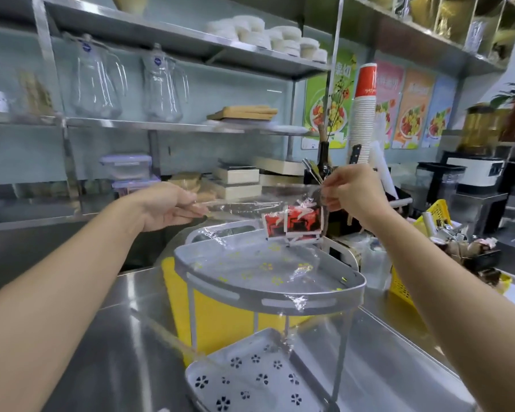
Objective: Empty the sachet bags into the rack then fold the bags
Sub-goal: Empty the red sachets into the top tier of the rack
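Observation:
A clear plastic sachet bag is stretched out above the grey two-tier rack. My left hand pinches its left end and my right hand pinches its right end, a little higher. Red, black and white sachets hang inside the bag near my right hand, just above the rack's upper tray. The bag's loose plastic drapes down over the upper tray. The lower tray, with flower-shaped holes, holds nothing.
The rack stands on a steel counter in front of a yellow bin. A yellow basket with clutter sits at the right. A stack of paper cups and a knife holder stand behind. Shelves with glass jugs run above.

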